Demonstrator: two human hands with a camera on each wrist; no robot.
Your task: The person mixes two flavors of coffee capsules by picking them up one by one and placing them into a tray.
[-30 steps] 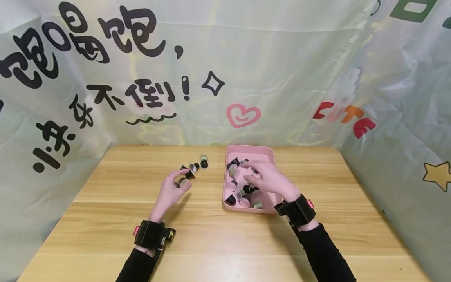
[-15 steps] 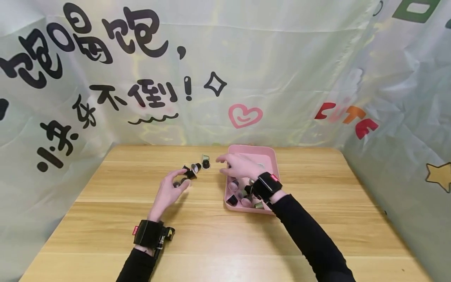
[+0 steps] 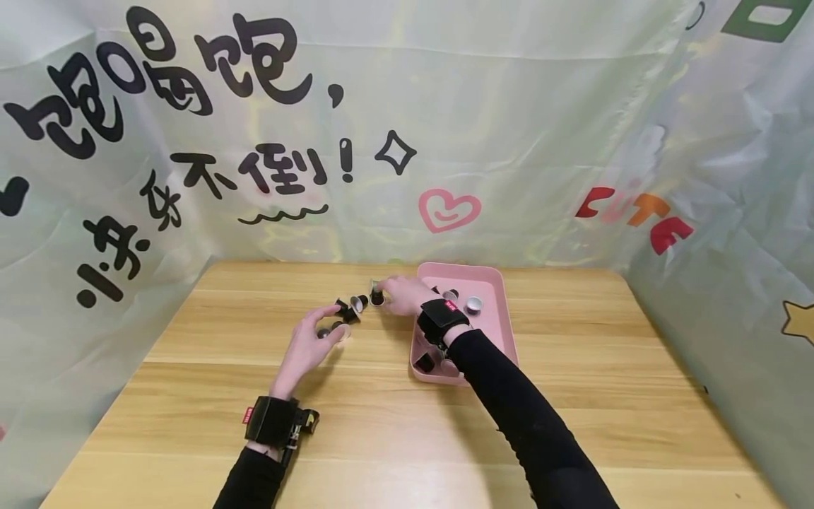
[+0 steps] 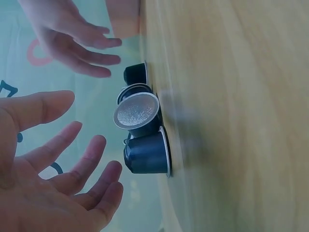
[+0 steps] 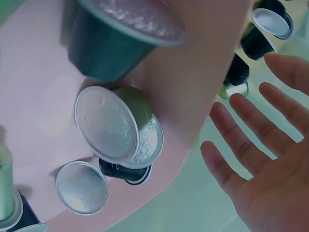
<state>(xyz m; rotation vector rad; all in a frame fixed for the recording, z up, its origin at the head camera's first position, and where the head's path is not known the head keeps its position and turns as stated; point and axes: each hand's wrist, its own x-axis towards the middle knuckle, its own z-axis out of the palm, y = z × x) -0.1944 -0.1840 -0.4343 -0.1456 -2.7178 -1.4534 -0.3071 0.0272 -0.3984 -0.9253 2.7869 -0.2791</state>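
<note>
Several dark coffee capsules (image 3: 349, 314) lie in a loose row left of the tray, some on their sides. My left hand (image 3: 309, 348) is spread beside the nearest ones, thumb and fingers apart and holding nothing. In the left wrist view, an upside-down black capsule (image 4: 146, 154) stands close in front of those fingertips, and a silver-lidded capsule (image 4: 137, 112) leans behind it. My right hand (image 3: 402, 294) reaches across the tray's left edge, fingertips right at the far dark capsule (image 3: 376, 297). Its fingers (image 5: 251, 130) look extended and apart in the right wrist view.
The pink tray (image 3: 494, 338) stands at the back of the wooden table (image 3: 375, 424), partly hidden under my right arm. Inside it lie several capsules, among them a silver-lidded one (image 3: 473, 305) and a black one (image 3: 425, 363). A printed cloth (image 3: 509, 141) hangs behind the table.
My right hand has moved left from over the tray to the far capsules on the table. My left hand stays beside the near capsules. The head view has shifted slightly.
</note>
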